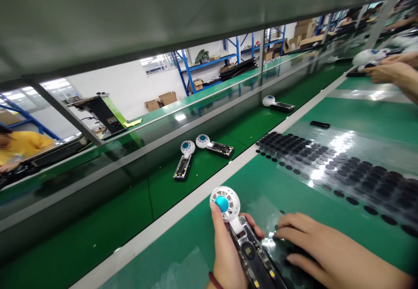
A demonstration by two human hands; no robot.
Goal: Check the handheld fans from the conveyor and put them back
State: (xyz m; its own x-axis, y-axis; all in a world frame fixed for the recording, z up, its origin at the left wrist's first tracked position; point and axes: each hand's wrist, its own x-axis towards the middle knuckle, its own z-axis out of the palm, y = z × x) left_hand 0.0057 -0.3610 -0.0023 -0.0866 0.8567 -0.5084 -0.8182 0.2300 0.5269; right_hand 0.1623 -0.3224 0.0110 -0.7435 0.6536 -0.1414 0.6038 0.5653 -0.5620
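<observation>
My left hand (225, 254) is wrapped round a small handheld fan (250, 245). The fan has a white round head with a shiny blue centre, its thumb-side rim under my thumb. Its dark handle lies open, with a circuit board and small yellow-lit parts showing; the lower end runs out of view. Just right of the handle, my right hand (310, 241) rests over a clear plastic sheet (271, 232) with dark round pieces on it. Its fingers are bent but apart, and I see nothing between them. The sheet beneath is partly hidden by the hand.
A green conveyor belt (130, 219) runs beyond the pale rail (196, 195), carrying several similar fans (184, 158). Sheets of black round discs (326, 162) lie to the right, near a small black strip (320, 124). Another person's hands (392, 71) work at the far right. A grey panel (130, 15) hangs overhead.
</observation>
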